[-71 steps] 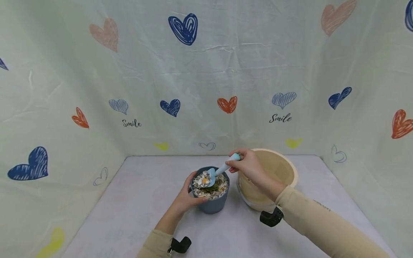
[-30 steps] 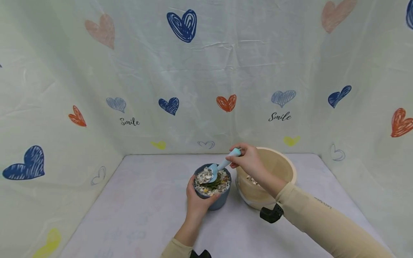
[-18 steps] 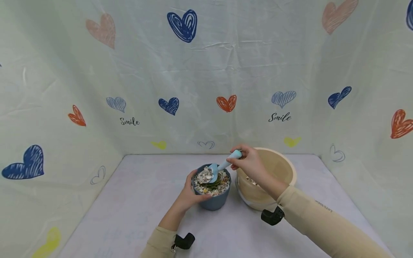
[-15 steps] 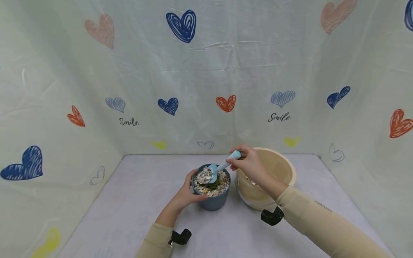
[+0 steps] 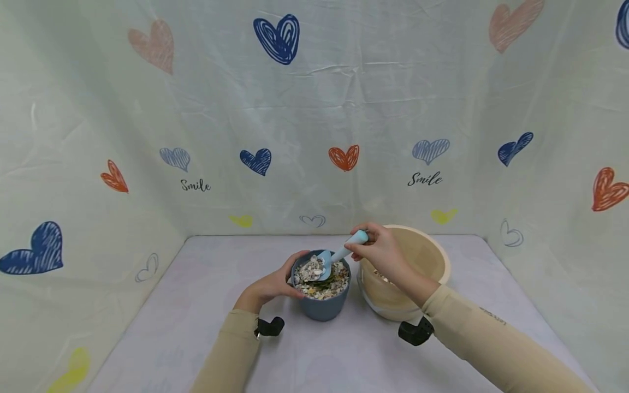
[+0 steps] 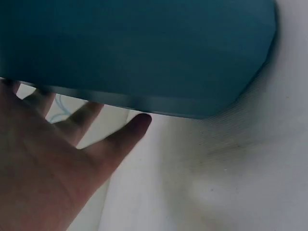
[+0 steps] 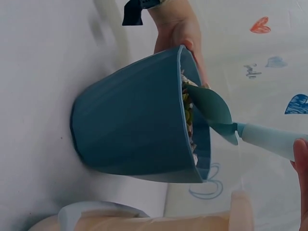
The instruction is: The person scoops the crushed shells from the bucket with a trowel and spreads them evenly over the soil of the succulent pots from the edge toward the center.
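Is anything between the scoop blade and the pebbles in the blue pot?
Nothing visible. The right hand holds the light blue scoop with its blade already over the pebbles inside the blue pot; the left hand holds only the pot's near-left rim.

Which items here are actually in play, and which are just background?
In play:
- left hand, holding the blue pot at its rim
- right hand, gripping the light-blue scoop over the pebbles in the pot
- beige bowl, some pebbles inside

Background:
- heart-print cloth
- white table
- black wrist mounts
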Demonstrator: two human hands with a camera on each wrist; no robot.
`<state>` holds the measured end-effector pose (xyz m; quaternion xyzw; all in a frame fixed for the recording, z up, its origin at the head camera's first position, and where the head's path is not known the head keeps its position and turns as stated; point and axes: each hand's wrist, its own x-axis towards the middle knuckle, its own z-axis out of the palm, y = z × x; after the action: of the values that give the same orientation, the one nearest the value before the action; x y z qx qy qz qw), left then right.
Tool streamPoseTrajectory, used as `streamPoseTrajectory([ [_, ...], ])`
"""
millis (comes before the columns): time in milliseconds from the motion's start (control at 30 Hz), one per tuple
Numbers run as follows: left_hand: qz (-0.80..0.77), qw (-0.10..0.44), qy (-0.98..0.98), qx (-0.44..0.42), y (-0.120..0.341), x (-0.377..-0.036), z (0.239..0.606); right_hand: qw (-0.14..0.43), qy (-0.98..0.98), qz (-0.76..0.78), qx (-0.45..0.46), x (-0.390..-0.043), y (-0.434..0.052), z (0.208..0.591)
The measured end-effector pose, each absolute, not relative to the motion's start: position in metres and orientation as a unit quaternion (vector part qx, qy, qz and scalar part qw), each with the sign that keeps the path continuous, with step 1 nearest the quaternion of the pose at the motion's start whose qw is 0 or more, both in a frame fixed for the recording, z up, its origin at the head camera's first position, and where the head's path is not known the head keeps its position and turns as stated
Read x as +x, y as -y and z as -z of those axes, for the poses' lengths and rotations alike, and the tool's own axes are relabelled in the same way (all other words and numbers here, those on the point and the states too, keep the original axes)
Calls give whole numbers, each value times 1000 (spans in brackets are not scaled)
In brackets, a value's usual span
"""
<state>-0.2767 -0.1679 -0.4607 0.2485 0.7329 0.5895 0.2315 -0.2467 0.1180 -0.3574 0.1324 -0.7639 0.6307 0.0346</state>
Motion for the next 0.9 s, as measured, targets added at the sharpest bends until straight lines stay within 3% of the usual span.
streamPoseTrajectory([
  [300, -616, 238, -712, 239, 170, -272, 461, 31, 764, -630, 136, -246, -114, 355],
  [900, -645, 195, -711, 199, 158, -256, 468, 55, 789, -588, 169, -249, -109, 345],
])
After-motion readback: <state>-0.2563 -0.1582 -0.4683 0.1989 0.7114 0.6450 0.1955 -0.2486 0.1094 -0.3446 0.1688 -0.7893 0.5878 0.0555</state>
